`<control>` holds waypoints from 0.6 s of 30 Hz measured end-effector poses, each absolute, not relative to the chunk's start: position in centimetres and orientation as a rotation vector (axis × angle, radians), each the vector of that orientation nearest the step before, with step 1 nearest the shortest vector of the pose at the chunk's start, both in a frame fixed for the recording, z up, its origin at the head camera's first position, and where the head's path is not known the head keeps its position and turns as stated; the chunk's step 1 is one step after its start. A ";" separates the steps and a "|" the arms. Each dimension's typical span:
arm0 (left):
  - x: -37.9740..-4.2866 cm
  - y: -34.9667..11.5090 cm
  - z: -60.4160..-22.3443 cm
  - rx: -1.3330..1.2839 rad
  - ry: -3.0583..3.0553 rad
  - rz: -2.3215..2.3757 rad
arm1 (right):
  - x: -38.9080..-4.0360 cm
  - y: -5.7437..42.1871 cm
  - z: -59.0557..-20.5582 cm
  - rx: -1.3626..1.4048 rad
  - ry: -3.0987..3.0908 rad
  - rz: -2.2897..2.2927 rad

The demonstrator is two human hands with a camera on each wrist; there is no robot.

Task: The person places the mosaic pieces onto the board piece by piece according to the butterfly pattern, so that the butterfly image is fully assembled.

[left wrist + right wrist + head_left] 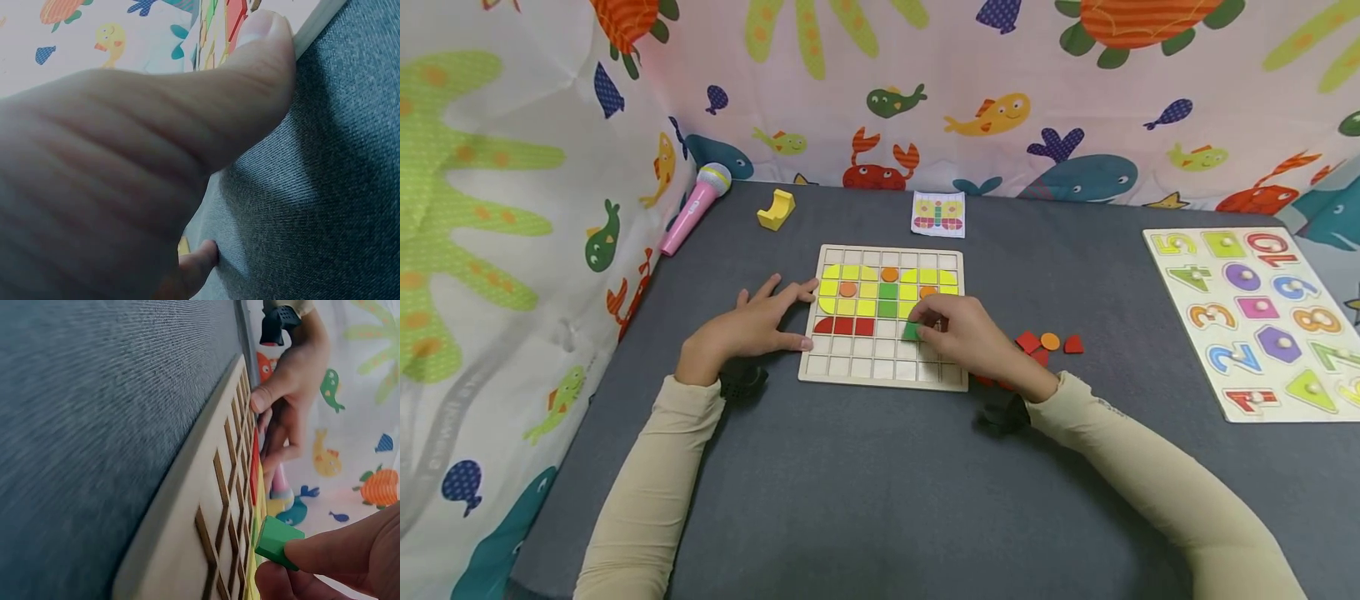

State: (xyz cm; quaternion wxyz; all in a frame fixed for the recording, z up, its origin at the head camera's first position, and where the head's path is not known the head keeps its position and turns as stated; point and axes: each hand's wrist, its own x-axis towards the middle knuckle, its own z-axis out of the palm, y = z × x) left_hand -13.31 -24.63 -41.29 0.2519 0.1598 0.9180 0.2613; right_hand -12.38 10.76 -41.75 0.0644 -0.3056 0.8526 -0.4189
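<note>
A wooden grid board (850, 369) lies on the table, its upper cells filled with yellow, orange, green and red tiles. My right hand (962, 333) is over the board's right half and pinches a green square tile (275, 540) between thumb and fingers; the tile looks tilted in the right wrist view. My left hand (752, 325) rests at the board's left edge, fingers spread, with thumb and fingertips touching the rim. In the left wrist view the left thumb (265, 56) lies against the board's edge. The right hand hides some cells beneath it.
Loose red tiles (1028, 342) and an orange round tile (1050, 342) lie right of the board. Behind stand a picture card (937, 215), a yellow block (777, 210) and a pink toy microphone (696, 208). A number puzzle board (1210, 342) is at far right.
</note>
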 end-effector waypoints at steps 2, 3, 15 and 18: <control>-13.3 -24.6 -41.1 0.436 2.490 0.722 | -12.6 10.1 -42.0 -0.956 2.565 -1.266; -13.3 -24.6 -41.3 0.437 2.491 0.721 | -12.7 9.7 -42.1 -0.968 2.564 -1.265; -13.3 -24.3 -41.1 0.420 2.502 0.662 | -13.8 7.1 -42.2 -1.071 2.605 -1.151; -13.3 -24.3 -41.0 0.412 2.503 0.662 | -13.9 6.8 -42.2 -1.094 2.627 -1.138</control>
